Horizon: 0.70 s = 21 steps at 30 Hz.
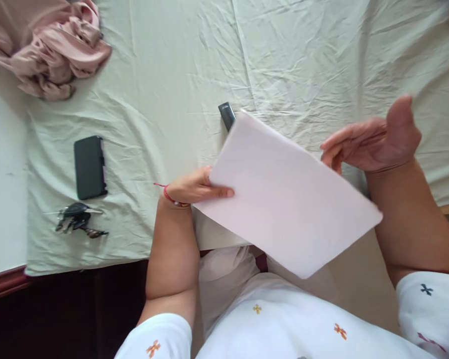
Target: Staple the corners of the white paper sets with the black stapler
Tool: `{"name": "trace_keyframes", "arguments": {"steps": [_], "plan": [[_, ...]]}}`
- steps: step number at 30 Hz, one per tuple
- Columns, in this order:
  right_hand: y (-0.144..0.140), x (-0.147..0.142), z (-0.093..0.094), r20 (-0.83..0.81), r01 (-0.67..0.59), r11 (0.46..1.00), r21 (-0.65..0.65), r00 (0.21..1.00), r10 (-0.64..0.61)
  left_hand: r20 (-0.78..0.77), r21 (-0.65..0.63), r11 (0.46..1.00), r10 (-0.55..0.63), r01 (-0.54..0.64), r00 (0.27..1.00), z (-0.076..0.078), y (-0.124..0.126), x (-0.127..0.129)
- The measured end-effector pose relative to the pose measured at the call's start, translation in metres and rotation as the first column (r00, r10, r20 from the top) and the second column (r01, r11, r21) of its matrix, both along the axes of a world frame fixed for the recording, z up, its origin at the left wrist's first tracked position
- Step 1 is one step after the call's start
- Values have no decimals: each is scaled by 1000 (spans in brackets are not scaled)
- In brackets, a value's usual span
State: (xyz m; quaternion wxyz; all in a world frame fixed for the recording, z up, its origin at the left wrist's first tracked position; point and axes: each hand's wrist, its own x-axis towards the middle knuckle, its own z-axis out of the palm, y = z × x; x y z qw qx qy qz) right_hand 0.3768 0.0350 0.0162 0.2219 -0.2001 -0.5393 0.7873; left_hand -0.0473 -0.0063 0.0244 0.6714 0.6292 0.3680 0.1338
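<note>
My left hand (194, 187) pinches the left corner of a white sheet of paper (288, 194) and holds it tilted above the bed's edge. My right hand (374, 139) hovers open, palm up, just past the sheet's upper right edge, holding nothing. A small dark device (226, 115) lies on the pale green bedsheet (179, 65), partly hidden behind the paper's top corner.
A black phone (90, 167) and a bunch of keys (78, 219) lie on the bedsheet at the left. A crumpled pink cloth (52, 47) sits at the far left corner. A dark wooden bed frame (3, 284) runs below.
</note>
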Motion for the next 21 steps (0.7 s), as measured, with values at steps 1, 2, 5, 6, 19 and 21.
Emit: {"name": "trace_keyframes", "arguments": {"steps": [1,2,5,6,19,21], "plan": [[1,1,-4,43,-83,996,28,996,82,-26,2,998,-56,56,998,1,1,1],[2,1,-7,106,-125,991,40,987,120,-49,6,996,-88,88,995,3,2,3],[-2,-2,-8,293,-136,989,54,949,115,-106,7,998,-66,67,992,5,3,9],[-4,-4,-5,338,-152,987,50,933,126,-123,0,999,-48,48,991,5,3,11],[-20,-49,9,663,-121,893,434,713,-226,-226,89,981,-146,170,963,8,3,20],[-22,-51,9,668,-94,896,434,701,-250,-233,82,980,-155,179,960,9,3,21]]}}
